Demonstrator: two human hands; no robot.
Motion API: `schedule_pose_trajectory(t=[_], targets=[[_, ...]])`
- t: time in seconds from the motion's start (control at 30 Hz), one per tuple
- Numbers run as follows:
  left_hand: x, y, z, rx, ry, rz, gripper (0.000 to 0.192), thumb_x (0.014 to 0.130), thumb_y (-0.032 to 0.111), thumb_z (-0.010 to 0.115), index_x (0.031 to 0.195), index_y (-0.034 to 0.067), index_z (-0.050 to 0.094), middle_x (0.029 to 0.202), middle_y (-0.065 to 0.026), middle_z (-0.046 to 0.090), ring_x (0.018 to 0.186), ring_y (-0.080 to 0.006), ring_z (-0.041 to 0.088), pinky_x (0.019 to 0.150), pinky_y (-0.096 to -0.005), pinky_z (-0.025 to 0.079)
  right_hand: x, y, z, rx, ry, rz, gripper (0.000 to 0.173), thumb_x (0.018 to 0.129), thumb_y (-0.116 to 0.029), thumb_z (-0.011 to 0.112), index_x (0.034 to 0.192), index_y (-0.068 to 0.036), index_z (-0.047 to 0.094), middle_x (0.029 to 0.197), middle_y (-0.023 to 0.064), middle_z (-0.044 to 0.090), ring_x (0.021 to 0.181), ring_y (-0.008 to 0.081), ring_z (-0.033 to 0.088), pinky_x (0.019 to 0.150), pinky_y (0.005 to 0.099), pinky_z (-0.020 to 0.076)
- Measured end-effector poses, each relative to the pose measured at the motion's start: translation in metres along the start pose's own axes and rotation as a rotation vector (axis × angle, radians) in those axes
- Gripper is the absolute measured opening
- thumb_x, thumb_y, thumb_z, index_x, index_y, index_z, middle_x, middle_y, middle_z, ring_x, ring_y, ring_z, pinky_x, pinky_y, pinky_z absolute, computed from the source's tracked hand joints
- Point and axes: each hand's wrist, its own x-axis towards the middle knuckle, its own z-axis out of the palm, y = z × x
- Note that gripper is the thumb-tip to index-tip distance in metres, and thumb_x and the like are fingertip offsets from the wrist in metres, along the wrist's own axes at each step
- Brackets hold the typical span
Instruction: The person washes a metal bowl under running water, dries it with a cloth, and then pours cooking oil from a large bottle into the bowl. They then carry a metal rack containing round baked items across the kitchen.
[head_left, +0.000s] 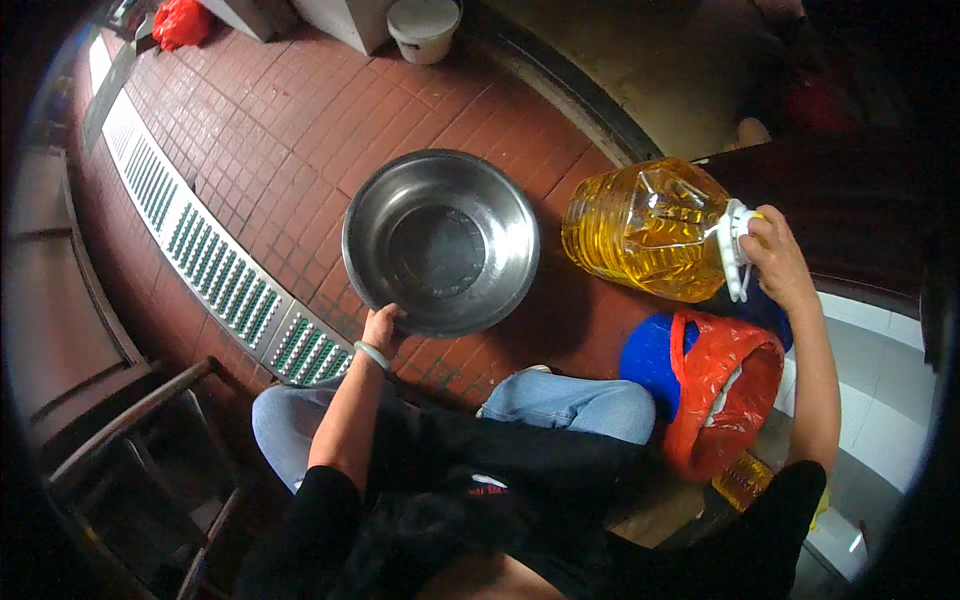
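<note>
My left hand (383, 330) grips the near-left rim of a wide stainless-steel basin (439, 251). Its inside shows bare metal with light reflections. At the right, my right hand (776, 251) has its fingers at the white cap (739, 225) of a large clear plastic jug of yellow oil (637, 229). A white handle loop hangs at the jug's neck. The jug appears tilted, its base towards the basin and its neck towards me at the right. My palm hides part of the cap, and I cannot tell whether the cap is on tight.
A red plastic bag (731, 397) lines or covers a blue bucket (649, 360) by my knee. Another oil container (742, 480) stands behind it. A metal drain grate (225, 270) crosses the red tiled floor (300, 97). A lidded white bucket (425, 30) stands at the far side.
</note>
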Motion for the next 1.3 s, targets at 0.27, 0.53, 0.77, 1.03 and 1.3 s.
schedule_pose_trajectory(t=[0.27,0.53,0.77,1.03,1.3], targets=[[0.06,0.0,-0.003,0.054,-0.152,-0.001,0.022,0.077,0.002,0.052,0.099,0.002,0.056,0.087,-0.0093,0.06,0.077,-0.0279,0.061,0.069,-0.0433,0.053,-0.008,-0.027,-0.011,0.148,0.174,0.655,0.036,0.084,-0.02,0.06,0.117,-0.008,0.052,0.131,0.017,0.045,0.123,0.0375,0.044,0.101,0.0429,0.0401],[0.068,-0.01,-0.022,0.111,-0.097,-0.054,0.025,0.075,0.003,0.053,0.099,0.0,0.057,0.093,-0.0108,0.062,0.085,-0.0305,0.061,0.075,-0.0425,0.051,0.014,-0.018,-0.005,0.504,-0.167,1.218,0.066,0.088,-0.057,0.051,0.12,0.001,0.05,0.081,0.0217,0.066,0.048,0.0229,0.062,0.044,0.0312,0.051],[0.077,0.001,-0.034,0.114,-0.13,-0.041,0.012,0.074,0.007,0.056,0.086,0.004,0.056,0.079,-0.0076,0.057,0.073,-0.0257,0.055,0.068,-0.0348,0.047,-0.006,-0.016,-0.017,0.393,-0.129,0.802,0.056,0.072,-0.024,0.071,0.124,-0.018,0.05,0.104,0.0218,0.058,0.09,0.0333,0.063,0.079,0.0398,0.0526],[0.111,-0.006,-0.059,0.41,0.056,0.064,0.021,0.078,0.008,0.058,0.099,0.005,0.058,0.085,-0.0099,0.059,0.078,-0.0271,0.059,0.069,-0.0379,0.049,-0.016,-0.034,-0.049,0.182,0.238,0.681,0.05,0.063,0.011,0.062,0.105,-0.015,0.055,0.119,0.0117,0.045,0.115,0.0379,0.049,0.095,0.0418,0.045],[0.089,-0.005,-0.02,0.504,0.495,0.252,0.069,0.079,0.009,0.066,0.139,0.014,0.031,0.115,-0.0193,0.055,0.103,-0.0315,0.057,0.089,-0.0387,0.046,0.031,-0.158,-0.014,0.804,0.437,0.336,0.054,0.067,-0.01,0.071,0.118,-0.016,0.056,0.119,0.0129,0.049,0.113,0.0326,0.052,0.098,0.0418,0.0425]])
